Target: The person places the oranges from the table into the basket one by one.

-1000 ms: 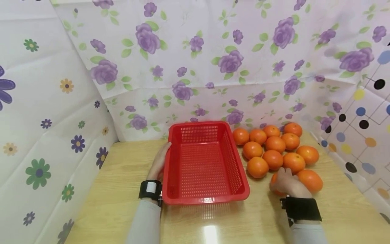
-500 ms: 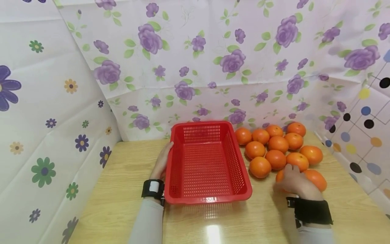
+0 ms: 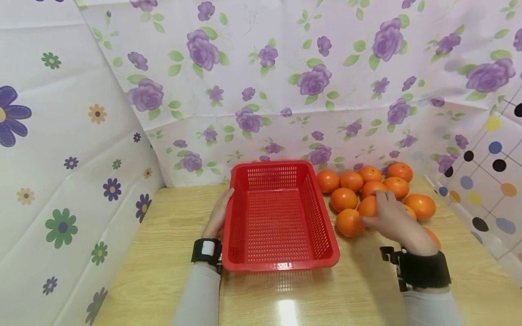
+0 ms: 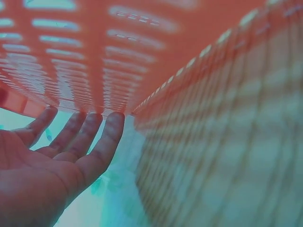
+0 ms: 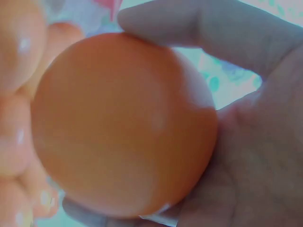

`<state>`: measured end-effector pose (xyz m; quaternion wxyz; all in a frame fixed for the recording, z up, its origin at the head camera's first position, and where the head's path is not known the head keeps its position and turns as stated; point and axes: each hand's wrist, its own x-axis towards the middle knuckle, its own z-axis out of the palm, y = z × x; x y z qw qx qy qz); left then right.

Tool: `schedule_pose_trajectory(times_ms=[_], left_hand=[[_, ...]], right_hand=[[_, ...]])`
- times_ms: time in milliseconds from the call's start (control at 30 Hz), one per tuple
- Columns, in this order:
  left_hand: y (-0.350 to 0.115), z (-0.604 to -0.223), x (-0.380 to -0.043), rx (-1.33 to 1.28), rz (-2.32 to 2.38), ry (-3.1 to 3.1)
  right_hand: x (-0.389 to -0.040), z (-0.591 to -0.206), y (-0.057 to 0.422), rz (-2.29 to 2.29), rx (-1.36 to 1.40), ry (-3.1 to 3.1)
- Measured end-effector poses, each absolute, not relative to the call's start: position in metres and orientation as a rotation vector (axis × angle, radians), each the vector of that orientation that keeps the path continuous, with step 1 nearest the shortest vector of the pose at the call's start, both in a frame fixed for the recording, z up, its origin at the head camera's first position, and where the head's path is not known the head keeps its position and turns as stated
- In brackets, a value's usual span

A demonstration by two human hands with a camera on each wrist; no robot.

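Note:
An orange (image 3: 368,207) is held in my right hand (image 3: 392,219), raised over the near part of the fruit group. In the right wrist view, the fingers and thumb curve around opposite sides of the held orange (image 5: 123,125). At the left side of a red perforated plastic basket (image 3: 281,266), my left hand (image 3: 219,213) rests against the outer wall. The left wrist view shows this hand (image 4: 61,161) with fairly straight, spread fingers, their tips at the basket's slotted wall (image 4: 99,85). Nothing lies inside the basket.
Several more oranges (image 3: 344,199) sit close together on the wooden table (image 3: 163,271), right of the basket. One orange (image 3: 431,237) is partly hidden behind my right wrist. A flowered cloth (image 3: 261,90) hangs behind the table, with patterned sheets at both sides.
My right hand has lifted the nearest orange off the table and carried it up and slightly left over the others. My left hand stays at the basket; the head view has shifted slightly.

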<state>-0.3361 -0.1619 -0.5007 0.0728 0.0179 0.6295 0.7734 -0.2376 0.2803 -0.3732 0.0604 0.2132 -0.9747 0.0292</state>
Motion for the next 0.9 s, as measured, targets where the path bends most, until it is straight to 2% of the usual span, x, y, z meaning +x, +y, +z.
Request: schedule_pose_trajectory(times_ms=[33,133,567,900], left_hand=[[-0.161,-0.500,-0.336,0.058,2.321,1.891],[-0.160,-0.498,-0.336,0.062,2.320,1.891],[-0.155,-0.499,-0.338,0.048,2.319,1.944],[-0.160,-0.501,-0.333,0.066,2.350,1.903]], right_hand=[[-0.241,-0.369,0.277,0.165,0.676,-2.947],[-0.247,-0.352,0.264,0.822,0.450,-2.962],[-0.288,-0.303,0.212,0.725,0.504,-3.062],[-0.324,-0.303,0.156,0.798,0.564,-3.030]])
